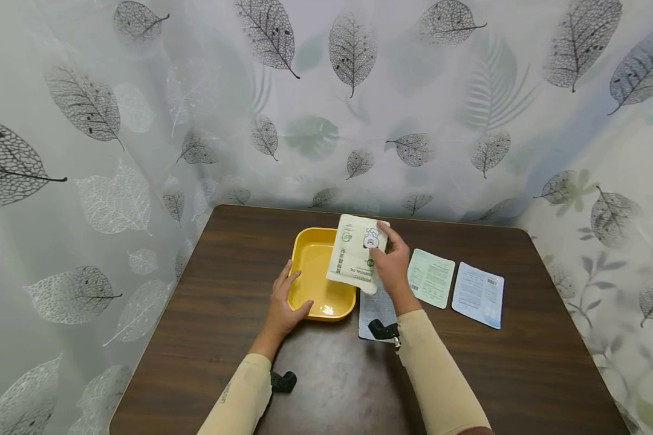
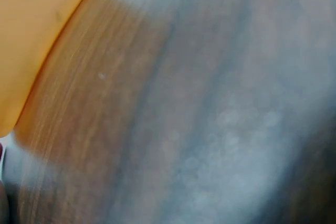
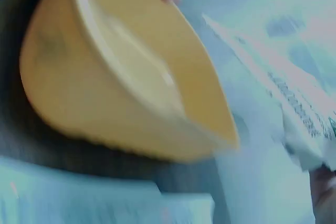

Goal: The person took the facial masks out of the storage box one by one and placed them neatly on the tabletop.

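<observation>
My right hand [image 1: 394, 263] pinches a flat white packet [image 1: 354, 260], thumb on its printed face. The packet bears a cartoon animal and the words "ESSENTIAL OIL", and is tilted above the right side of a yellow plastic tray [image 1: 318, 296]. Seen from the right wrist, that packet [image 3: 299, 95] is blurred at the right edge, beside the tray [image 3: 68, 77]. At the tray's left side is my left hand [image 1: 284, 307], fingers spread along the rim and thumb at the near corner. The left wrist view catches only a tray wall [image 2: 37, 35].
A bluish packet [image 1: 374, 314] lies right of the tray, partly under the right hand and wrist. Farther right lie a pale green packet [image 1: 431, 278] and a white-blue packet [image 1: 477, 296]. All stand on a dark wooden table [image 1: 239, 254], with a leaf-patterned curtain [image 1: 315, 90] behind.
</observation>
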Demonstrator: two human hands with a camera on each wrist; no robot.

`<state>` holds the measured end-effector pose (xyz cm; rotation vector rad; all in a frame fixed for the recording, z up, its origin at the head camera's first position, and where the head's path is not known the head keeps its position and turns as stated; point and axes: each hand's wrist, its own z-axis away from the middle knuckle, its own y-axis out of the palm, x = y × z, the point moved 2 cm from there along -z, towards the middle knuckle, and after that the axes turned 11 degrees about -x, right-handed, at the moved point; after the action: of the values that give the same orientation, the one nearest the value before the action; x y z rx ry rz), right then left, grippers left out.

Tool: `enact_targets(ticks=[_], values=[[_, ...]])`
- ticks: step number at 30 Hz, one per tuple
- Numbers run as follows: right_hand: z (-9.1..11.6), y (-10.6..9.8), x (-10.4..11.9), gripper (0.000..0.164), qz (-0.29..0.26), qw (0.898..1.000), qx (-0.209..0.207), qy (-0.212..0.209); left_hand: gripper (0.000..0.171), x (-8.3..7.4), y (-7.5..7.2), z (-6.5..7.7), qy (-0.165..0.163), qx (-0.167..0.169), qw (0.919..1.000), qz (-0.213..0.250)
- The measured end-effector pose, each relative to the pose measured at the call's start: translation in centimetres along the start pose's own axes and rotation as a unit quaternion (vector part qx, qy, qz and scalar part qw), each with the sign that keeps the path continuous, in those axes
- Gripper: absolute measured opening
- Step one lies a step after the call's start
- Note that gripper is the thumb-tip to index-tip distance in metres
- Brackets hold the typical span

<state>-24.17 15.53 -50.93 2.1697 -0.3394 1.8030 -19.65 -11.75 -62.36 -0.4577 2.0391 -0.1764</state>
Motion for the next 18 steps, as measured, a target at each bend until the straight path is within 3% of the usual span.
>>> enact_targets(ticks=[11, 18], values=[[-2.3, -10.2, 0.9, 0.071, 0.04, 0.997, -0.044, 0.054, 0.076, 0.4, 0.3, 0.2, 0.019, -0.001, 0.9998, 0.001], [-2.1, -15.2, -0.4, 0.062, 0.149, 0.984, -0.048, 0.083, 0.075, 0.2, 0.4, 0.0, 0.02, -0.005, 0.9997, 0.009]])
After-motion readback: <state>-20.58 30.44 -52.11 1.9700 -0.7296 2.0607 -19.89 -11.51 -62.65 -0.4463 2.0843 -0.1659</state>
